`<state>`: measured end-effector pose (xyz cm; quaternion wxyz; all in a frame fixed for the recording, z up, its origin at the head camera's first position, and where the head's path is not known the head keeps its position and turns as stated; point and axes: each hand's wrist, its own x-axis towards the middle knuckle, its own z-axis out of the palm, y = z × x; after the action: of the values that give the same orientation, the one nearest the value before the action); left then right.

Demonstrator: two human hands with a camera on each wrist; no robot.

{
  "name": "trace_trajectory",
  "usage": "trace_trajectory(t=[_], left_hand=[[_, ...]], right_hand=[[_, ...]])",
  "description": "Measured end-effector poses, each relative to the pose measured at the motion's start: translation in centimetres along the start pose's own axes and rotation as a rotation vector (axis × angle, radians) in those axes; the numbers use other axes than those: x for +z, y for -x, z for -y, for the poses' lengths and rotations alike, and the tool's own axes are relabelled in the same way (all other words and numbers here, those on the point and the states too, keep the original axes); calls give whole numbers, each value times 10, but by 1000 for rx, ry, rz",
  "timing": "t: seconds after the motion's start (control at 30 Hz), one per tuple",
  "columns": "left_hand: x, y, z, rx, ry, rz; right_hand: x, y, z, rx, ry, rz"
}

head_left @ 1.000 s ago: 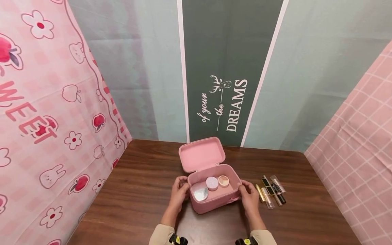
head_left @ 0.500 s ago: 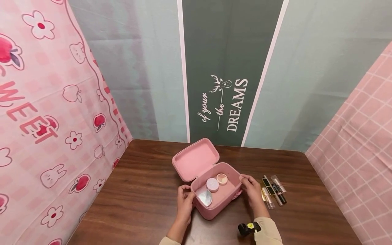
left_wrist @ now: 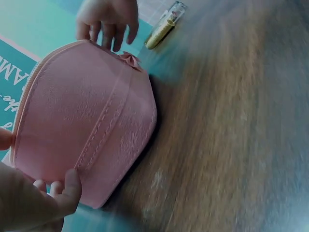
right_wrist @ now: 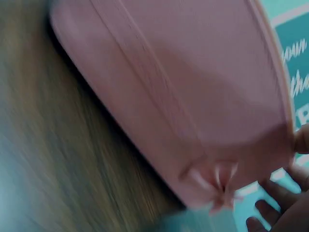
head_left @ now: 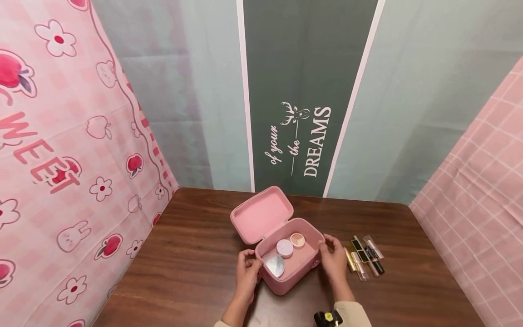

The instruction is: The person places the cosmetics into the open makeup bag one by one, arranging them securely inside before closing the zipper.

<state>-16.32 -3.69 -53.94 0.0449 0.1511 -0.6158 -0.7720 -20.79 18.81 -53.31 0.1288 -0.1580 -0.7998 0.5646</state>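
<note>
A pink makeup case [head_left: 283, 285] stands on the wooden table with its lid [head_left: 263, 214] tipped back. Inside lie a shiny silver round piece [head_left: 274, 266], a lilac round container [head_left: 284, 248] and a peach-rimmed pan of several tones [head_left: 297, 240]. My left hand [head_left: 247, 279] grips the case's left end, a fingertip at the rim and others against the side. At the opposite end my right hand [head_left: 334, 263] holds the rim, its remaining fingers spread beside the wall. A pink bow [right_wrist: 217, 179] sits on the front of the case.
To the right of the right hand lies a cluster of cosmetics: a gold tube [head_left: 350, 261], a dark gold-edged palette [head_left: 359, 250], a black-ended tube [head_left: 378, 266] and clear tubes. Fabric curtains [head_left: 204, 113] rise behind the table's far edge and along both sides.
Both hands have turned the case on the table, so its lid now points further left and its left end has come nearer. In the last half second it has barely moved.
</note>
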Motion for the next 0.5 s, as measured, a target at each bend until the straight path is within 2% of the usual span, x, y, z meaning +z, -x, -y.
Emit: trace_trajectory(t=[0.1, 0.23, 0.37, 0.5], left_hand=[[-3, 3, -1, 98, -106, -69], [-10, -10, -13, 238, -264, -240], [-15, -37, -30, 319, -288, -303], [-15, -62, -41, 367, -278, -323]], right_hand=[[3, 23, 8, -50, 83, -7], [9, 45, 15, -70, 81, -7], [16, 58, 17, -54, -3, 22], [22, 66, 17, -56, -75, 21]])
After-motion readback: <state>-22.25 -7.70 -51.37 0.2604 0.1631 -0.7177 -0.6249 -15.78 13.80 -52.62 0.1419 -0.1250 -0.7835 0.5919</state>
